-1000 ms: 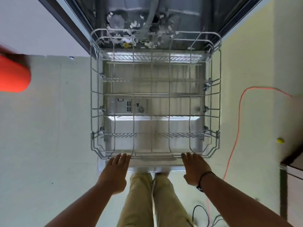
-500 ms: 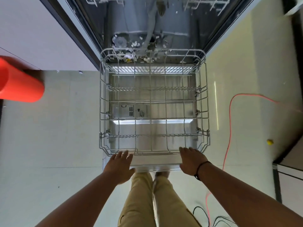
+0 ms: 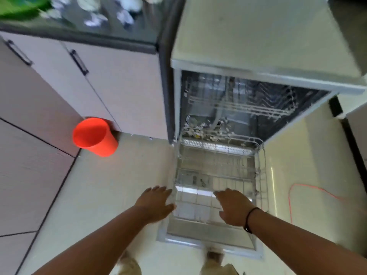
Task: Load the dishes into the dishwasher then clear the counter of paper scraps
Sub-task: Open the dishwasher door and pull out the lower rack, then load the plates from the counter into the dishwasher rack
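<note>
Over the dropped steel door (image 3: 208, 231) of the dishwasher (image 3: 248, 62) sits the pulled-out lower rack (image 3: 258, 167) — thin grey wire in a square grid, blurred. Both hands hover with fingers spread and nothing held: the left hand (image 3: 155, 203) just beside the rack's left edge, the right hand (image 3: 234, 207) above its front. White paper scraps (image 3: 111, 14) lie on the dark glossy counter (image 3: 139, 32) — well apart from both hands.

Empty wire lower rack (image 3: 216, 175) sits pulled out over open dishwasher door (image 3: 210, 238).
</note>
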A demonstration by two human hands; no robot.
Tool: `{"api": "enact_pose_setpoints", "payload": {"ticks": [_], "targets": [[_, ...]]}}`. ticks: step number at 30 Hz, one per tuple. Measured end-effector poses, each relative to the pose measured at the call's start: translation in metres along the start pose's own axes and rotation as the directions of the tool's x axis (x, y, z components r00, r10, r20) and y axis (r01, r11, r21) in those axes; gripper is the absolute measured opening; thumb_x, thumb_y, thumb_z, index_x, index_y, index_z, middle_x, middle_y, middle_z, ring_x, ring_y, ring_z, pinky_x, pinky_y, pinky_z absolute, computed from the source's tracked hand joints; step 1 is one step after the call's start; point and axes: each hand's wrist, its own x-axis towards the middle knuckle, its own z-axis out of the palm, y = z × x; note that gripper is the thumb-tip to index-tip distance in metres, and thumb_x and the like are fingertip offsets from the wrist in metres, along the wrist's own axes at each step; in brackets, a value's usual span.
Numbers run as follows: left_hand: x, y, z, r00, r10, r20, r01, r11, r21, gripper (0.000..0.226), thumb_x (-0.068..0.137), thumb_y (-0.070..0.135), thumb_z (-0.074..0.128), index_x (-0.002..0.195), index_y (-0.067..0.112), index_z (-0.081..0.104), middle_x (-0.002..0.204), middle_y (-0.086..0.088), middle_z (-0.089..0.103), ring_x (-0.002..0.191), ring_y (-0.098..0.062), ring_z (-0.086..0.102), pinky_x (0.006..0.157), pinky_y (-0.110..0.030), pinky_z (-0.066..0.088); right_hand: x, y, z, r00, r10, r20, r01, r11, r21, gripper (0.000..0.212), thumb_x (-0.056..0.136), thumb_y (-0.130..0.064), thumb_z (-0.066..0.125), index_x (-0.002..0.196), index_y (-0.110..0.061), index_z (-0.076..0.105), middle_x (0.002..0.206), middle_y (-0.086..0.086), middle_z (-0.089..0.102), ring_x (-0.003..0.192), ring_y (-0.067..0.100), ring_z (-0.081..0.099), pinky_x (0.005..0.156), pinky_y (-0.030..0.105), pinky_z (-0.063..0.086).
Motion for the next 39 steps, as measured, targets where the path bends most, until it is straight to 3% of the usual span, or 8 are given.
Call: {"api": "enact_pose_setpoints", "payload": {"ticks": [3, 7, 10, 14, 20, 28, 34, 39], "targets": [[-0.033, -0.067, -0.013, 0.999, -0.051, -0.019, 0.051, 0.999, -0.02, 0.069, 0.095, 0.058, 0.037, 0.151, 0.022, 0.021, 0.159, -0.004, 0.02, 0.145, -0.021, 0.021, 0.118, -0.037, 0.016, 0.027, -0.068, -0.043, 0.999, -0.008, -0.031, 0.006, 0.999, -0.045, 0.064, 0.092, -0.033, 0.047, 0.149, -0.014, 0.024, 0.148, 0.009, 0.038, 0.138, 0.029, 0.03, 0.114, 0.04, 0.024], [-0.095, -0.169, -0.037, 0.998, -0.064, -0.017, 0.064, 0.998, 0.005, 0.074, 0.094, 0.054, 0.043, 0.152, 0.019, 0.015, 0.157, -0.006, 0.022, 0.142, -0.024, 0.028, 0.115, -0.037, 0.024, 0.066, -0.167, -0.097, 0.993, 0.058, -0.1, -0.059, 0.998, -0.002, 0.061, 0.089, -0.036, 0.049, 0.144, -0.017, 0.031, 0.138, 0.008, 0.049, 0.127, 0.027, 0.041, 0.107, 0.039, 0.033], [-0.139, -0.244, -0.059, 0.991, -0.122, -0.052, 0.124, 0.992, 0.037, 0.075, 0.093, 0.055, 0.045, 0.152, 0.02, 0.014, 0.156, -0.005, 0.026, 0.139, -0.025, 0.032, 0.113, -0.037, 0.028, 0.088, -0.24, -0.136, 0.987, 0.088, -0.132, -0.08, 0.994, 0.068, 0.067, 0.09, -0.039, 0.05, 0.148, -0.019, 0.025, 0.142, 0.009, 0.045, 0.13, 0.027, 0.041, 0.107, 0.037, 0.035], [-0.165, -0.317, -0.1, 0.962, -0.238, -0.132, 0.235, 0.971, -0.042, 0.075, 0.092, 0.057, 0.044, 0.152, 0.022, 0.014, 0.154, -0.003, 0.031, 0.136, -0.025, 0.037, 0.11, -0.037, 0.033, 0.119, -0.308, -0.196, 0.972, 0.006, -0.237, 0.013, 0.997, 0.08, 0.071, 0.088, -0.042, 0.053, 0.149, -0.02, 0.025, 0.147, 0.007, 0.041, 0.134, 0.026, 0.038, 0.108, 0.037, 0.036], [-0.148, -0.36, -0.17, 0.929, -0.235, -0.286, 0.204, 0.97, -0.134, 0.076, 0.092, 0.056, 0.046, 0.152, 0.021, 0.015, 0.156, -0.003, 0.028, 0.14, -0.022, 0.032, 0.111, -0.035, 0.031, 0.164, -0.347, -0.281, 0.926, -0.086, -0.367, 0.105, 0.994, 0.033, 0.072, 0.09, -0.044, 0.052, 0.15, -0.02, 0.021, 0.148, 0.004, 0.038, 0.135, 0.023, 0.034, 0.111, 0.036, 0.031], [-0.091, -0.419, -0.284, 0.873, -0.258, -0.414, 0.21, 0.965, -0.159, 0.077, 0.09, 0.056, 0.051, 0.151, 0.023, 0.018, 0.155, -0.003, 0.03, 0.138, -0.025, 0.034, 0.111, -0.037, 0.032, 0.261, -0.363, -0.406, 0.847, -0.098, -0.522, 0.203, 0.968, 0.148, 0.073, 0.088, -0.046, 0.058, 0.149, -0.022, 0.025, 0.149, 0.004, 0.038, 0.139, 0.022, 0.031, 0.112, 0.036, 0.031], [-0.062, -0.471, -0.356, 0.784, -0.418, -0.459, 0.273, 0.896, -0.35, 0.076, 0.09, 0.057, 0.05, 0.151, 0.023, 0.02, 0.155, -0.001, 0.03, 0.14, -0.021, 0.032, 0.112, -0.034, 0.03, 0.324, -0.383, -0.504, 0.807, -0.286, -0.517, 0.335, 0.942, 0.002, 0.076, 0.087, -0.049, 0.056, 0.15, -0.022, 0.024, 0.151, 0.002, 0.034, 0.14, 0.02, 0.029, 0.115, 0.034, 0.027], [-0.06, -0.517, -0.394, 0.717, -0.526, -0.458, 0.224, 0.796, -0.563, 0.077, 0.09, 0.055, 0.052, 0.152, 0.024, 0.019, 0.158, 0.0, 0.023, 0.143, -0.017, 0.024, 0.115, -0.033, 0.023, 0.37, -0.425, -0.57, 0.756, -0.414, -0.508, 0.447, 0.892, -0.062, 0.075, 0.088, -0.049, 0.055, 0.15, -0.021, 0.023, 0.151, 0.001, 0.034, 0.139, 0.019, 0.029, 0.115, 0.034, 0.026]]}}
